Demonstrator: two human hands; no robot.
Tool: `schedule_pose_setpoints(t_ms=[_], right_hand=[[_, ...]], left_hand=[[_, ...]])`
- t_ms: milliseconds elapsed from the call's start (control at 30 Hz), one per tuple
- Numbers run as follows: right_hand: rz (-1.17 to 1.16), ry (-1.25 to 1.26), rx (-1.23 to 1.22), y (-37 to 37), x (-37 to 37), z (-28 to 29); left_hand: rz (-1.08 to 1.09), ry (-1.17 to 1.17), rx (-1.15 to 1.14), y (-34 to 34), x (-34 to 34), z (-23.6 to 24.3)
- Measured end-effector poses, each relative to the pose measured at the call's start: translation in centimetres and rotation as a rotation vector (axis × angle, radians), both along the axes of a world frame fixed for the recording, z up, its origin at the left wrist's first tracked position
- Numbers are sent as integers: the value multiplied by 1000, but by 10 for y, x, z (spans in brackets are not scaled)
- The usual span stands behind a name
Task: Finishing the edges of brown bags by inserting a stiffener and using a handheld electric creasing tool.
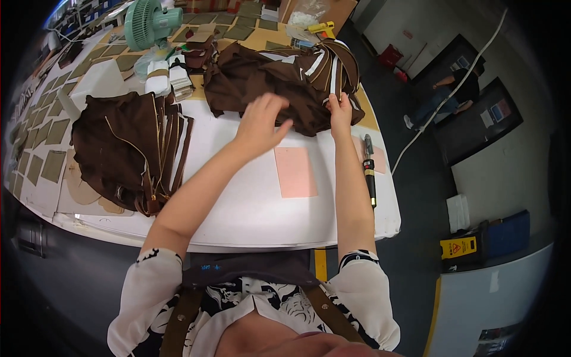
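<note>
A heap of dark brown fabric pieces [238, 77] lies across the far middle of the white table. At its right side, several curved brown pieces with white strips stand stacked on edge. My right hand [340, 116] pinches the near end of one white-striped brown fabric piece [335, 74] between thumb and fingers. Over the near edge of the heap, my left hand [262, 125] is open, thumb apart from the fingers, with nothing in it. To the left sits a second stack of brown fabric pieces [122, 140] with gold-toothed zippers along its right side.
A pink rectangular sheet [296, 172] lies before me, and a black-handled tool with a metal tip [369, 172] by the right edge. Beyond are white bundles [157, 77], a green fan [143, 24] and rows of olive pieces [57, 131]. A person [452, 95] stands at the right.
</note>
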State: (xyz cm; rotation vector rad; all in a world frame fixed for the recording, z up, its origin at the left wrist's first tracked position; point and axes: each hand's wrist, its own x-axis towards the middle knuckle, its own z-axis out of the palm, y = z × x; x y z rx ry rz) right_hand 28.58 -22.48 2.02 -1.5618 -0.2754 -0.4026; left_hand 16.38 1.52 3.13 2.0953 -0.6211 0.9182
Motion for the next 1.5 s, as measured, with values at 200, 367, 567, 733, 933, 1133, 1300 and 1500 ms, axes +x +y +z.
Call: schedule_pose_setpoints(t_ms=[200, 367, 567, 733, 933, 1133, 1300, 1500], right_hand=[[-7, 40, 110, 20, 0, -5], [111, 115, 406, -13, 8, 21], [130, 26, 294, 12, 23, 92], [-236, -190, 50, 56, 24, 63], [-548, 140, -329, 64, 33, 47], [-190, 36, -749, 122, 63, 65], [-24, -297, -1294, 168, 49, 41], [-522, -730, -395, 136, 35, 61]], left_hand=[[339, 24, 418, -1, 112, 39], [86, 421, -251, -9, 151, 39], [-132, 510, -699, -13, 176, 63], [-168, 731, -1063, 18, 211, 82], [-393, 920, -1780, 35, 186, -30], [-332, 920, -1764, 5, 135, -59], [-284, 915, -1745, 2, 117, -54], [-252, 891, -1708, 25, 114, -61]])
